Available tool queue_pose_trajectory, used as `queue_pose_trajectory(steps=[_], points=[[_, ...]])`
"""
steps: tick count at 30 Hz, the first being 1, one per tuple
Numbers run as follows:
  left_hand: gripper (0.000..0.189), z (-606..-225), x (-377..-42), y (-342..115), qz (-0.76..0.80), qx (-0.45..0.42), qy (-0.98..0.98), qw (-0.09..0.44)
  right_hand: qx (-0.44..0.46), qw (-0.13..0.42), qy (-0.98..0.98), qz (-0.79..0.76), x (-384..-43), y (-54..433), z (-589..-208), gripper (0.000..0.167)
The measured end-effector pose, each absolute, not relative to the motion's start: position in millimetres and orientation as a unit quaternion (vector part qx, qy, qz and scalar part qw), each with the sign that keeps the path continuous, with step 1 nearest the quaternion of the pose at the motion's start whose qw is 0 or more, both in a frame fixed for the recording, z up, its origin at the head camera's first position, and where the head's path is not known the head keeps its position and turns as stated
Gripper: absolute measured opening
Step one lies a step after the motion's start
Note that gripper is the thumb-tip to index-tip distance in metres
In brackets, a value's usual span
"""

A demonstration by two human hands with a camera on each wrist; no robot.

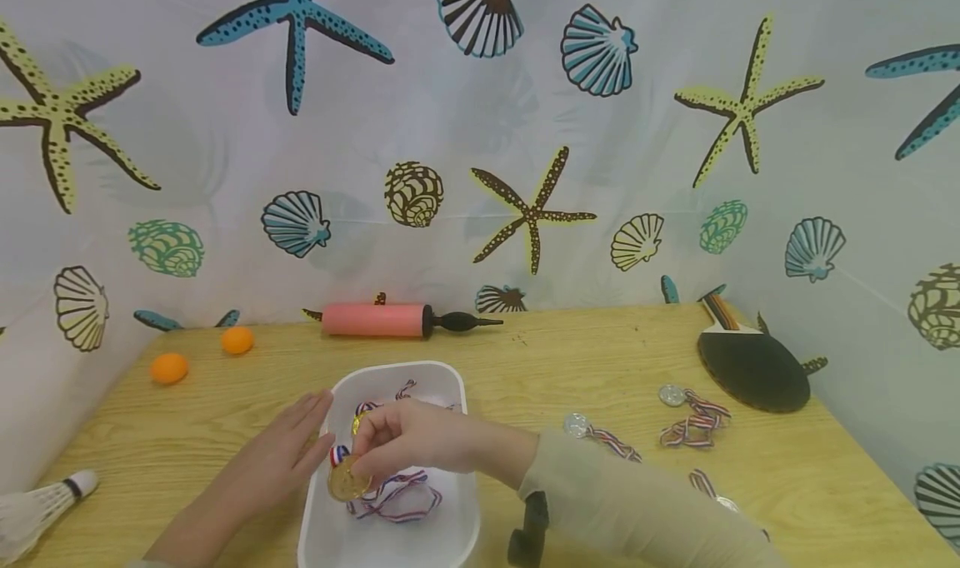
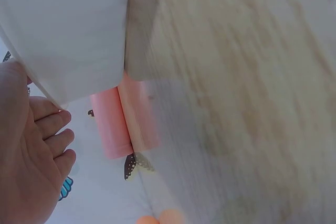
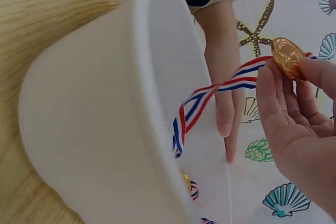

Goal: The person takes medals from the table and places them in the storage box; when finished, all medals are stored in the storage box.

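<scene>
Over the white plastic bin (image 1: 446, 535), my right hand (image 1: 420, 443) pinches a gold-coloured medal (image 1: 345, 480) between thumb and fingers. Its red, white and blue ribbon (image 3: 199, 106) trails down into the bin in the right wrist view. Another gold medal (image 1: 358, 422) lies inside, partly hidden behind the right hand, with more striped ribbon around it. At the bin's left rim, my left hand (image 1: 270, 447) rests with its fingers extended; the left wrist view shows those fingertips (image 2: 62, 119) right at the edge.
Silver medals with ribbons (image 1: 577, 425) lie right of the bin, near a black table tennis paddle (image 1: 753, 368). Behind the bin is a pink hand pump (image 1: 375, 320). Two orange balls (image 1: 169, 368) sit back left, and a shuttlecock (image 1: 41, 510) lies at the left edge.
</scene>
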State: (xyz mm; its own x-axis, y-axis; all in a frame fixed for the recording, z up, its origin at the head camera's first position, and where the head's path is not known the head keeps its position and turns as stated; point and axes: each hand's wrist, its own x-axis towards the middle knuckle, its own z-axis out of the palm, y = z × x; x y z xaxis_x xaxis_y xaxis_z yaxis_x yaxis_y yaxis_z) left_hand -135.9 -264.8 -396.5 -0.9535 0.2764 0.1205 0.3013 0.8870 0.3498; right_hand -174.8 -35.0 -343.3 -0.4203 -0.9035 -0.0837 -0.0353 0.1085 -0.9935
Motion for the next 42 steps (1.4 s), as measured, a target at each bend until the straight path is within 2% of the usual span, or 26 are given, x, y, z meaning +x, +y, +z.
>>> queue_pose_trajectory(steps=[6, 16, 24, 35, 42], points=[[0.063, -396, -137, -263, -0.178, -0.137, -0.974, 0.022, -0.367, 0.380, 0.713, -0.461, -180, -36, -359, 0.005], [0.061, -396, -137, -263, -0.176, -0.136, -0.975, 0.026, -0.384, 0.262, 0.817, -0.340, -191, -40, -378, 0.006], [0.064, -396, -137, -262, -0.174, -0.128, -0.976, 0.016, -0.316, 0.266, 0.854, -0.316, -188, -48, -384, 0.013], [0.064, -395, -138, -261, -0.170, -0.126, -0.977, 0.011, -0.322, 0.245, 0.874, -0.270, -185, -58, -393, 0.019], [0.058, -395, -135, -262, -0.177, -0.144, -0.973, 0.040, -0.318, 0.209, 0.893, -0.242, -185, -66, -399, 0.014]])
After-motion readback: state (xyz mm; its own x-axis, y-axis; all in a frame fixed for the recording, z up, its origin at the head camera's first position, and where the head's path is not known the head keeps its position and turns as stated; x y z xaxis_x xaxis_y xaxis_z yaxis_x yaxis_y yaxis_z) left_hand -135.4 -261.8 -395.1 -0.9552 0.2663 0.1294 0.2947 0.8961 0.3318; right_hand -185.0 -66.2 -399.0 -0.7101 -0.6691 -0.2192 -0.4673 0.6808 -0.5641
